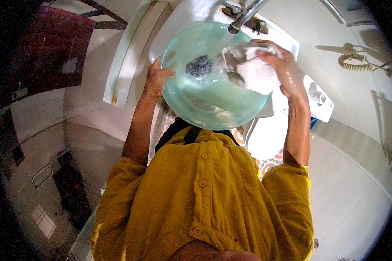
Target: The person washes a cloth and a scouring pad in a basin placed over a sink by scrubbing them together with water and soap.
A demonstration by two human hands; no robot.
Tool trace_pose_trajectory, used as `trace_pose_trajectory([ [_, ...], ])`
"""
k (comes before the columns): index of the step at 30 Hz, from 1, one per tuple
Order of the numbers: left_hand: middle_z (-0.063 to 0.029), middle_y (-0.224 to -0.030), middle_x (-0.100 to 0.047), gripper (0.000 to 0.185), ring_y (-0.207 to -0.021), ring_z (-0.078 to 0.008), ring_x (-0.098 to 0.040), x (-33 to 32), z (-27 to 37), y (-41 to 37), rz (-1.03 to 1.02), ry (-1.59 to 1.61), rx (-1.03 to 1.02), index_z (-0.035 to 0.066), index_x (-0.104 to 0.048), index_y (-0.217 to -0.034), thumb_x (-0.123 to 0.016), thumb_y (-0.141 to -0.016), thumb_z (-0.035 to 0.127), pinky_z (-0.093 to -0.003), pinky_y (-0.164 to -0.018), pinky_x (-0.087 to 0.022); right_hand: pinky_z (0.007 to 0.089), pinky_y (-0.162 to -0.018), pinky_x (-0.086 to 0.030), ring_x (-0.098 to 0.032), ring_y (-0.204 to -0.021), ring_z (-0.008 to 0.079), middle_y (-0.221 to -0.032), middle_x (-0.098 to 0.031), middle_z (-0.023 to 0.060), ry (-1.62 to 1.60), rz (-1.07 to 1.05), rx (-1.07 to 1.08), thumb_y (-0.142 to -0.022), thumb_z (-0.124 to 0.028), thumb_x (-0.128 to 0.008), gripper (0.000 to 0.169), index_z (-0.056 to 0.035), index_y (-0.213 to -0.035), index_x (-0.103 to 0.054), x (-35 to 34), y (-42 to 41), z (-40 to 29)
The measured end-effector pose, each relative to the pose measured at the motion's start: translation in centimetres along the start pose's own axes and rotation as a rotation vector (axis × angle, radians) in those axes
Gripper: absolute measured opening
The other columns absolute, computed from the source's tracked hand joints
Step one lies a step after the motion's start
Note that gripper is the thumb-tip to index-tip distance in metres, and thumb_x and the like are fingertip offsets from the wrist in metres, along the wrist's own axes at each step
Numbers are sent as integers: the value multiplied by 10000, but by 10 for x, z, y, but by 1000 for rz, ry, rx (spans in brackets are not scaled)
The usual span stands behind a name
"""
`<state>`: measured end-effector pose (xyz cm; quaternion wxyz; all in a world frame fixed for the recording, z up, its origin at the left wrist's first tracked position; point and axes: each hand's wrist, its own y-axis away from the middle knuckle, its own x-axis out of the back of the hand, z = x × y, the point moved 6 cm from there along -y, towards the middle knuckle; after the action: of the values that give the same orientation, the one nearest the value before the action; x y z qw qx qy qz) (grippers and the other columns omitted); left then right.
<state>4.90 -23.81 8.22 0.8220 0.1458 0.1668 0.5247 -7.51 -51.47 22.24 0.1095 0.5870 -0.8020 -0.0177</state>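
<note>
A translucent green plastic basin [215,114] rests in the white sink. My left hand [157,76] grips its left rim, thumb over the inside. In my right hand [279,62] is a crumpled white cloth [258,73], held over the basin's right side; it is partly blurred. Inside the basin, left of the cloth, lies a grey metal scouring pad [199,66]. Above the basin's far edge hangs the chrome faucet spout [248,14], with water running from it just behind the cloth.
The white sink [179,16] has a tap handle [259,26] beside the spout. Right of my forearm are a white toilet [267,137] and a white wall-mounted holder [320,98]. A coiled hose [352,63] hangs on the right wall. A ledge [130,65] runs along the left.
</note>
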Motion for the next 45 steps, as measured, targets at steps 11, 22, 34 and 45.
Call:
trace_pose_trajectory([
  [11, -146, -1144, -536, 614, -1045, -234, -527, 0, 1, 6, -32, 44, -27, 29, -474, -1240, -528, -632, -34, -312, -871, -431, 398, -594, -499, -626, -628, 300, -742, -636, 155, 848, 177, 340, -795, -250, -567, 282, -101, -1034, -580, -18, 23, -30],
  [22, -129, -1111, -552, 634, -954, -227, -569, -2, 2, 8, -44, 122, 8, 25, -466, -1245, -556, -624, -66, -318, -832, -472, 648, -926, -343, -79, -1325, 439, -1466, 31, 174, 1046, -323, -8, -612, -225, -790, 1009, -264, -1405, -167, -71, 8, 106],
  [34, -110, -1045, -580, 608, -895, -205, -584, -2, -1, 0, -64, 109, -69, 28, -478, -1235, -550, -635, -37, -302, -789, -480, 523, -938, -411, -273, -1248, 424, -1385, -238, 180, 1025, -220, 129, -724, -253, -701, 694, -269, -1325, -354, -95, -45, 124],
  [45, -111, -1039, -580, 597, -866, -197, -579, -6, 3, 2, -17, 58, 30, 41, -493, -1230, -538, -641, -43, -300, -773, -482, 410, -902, -461, -532, -1081, 267, -1248, -474, 163, -601, -97, -550, -938, -199, -409, 464, 31, -1328, -306, -67, -43, 139],
])
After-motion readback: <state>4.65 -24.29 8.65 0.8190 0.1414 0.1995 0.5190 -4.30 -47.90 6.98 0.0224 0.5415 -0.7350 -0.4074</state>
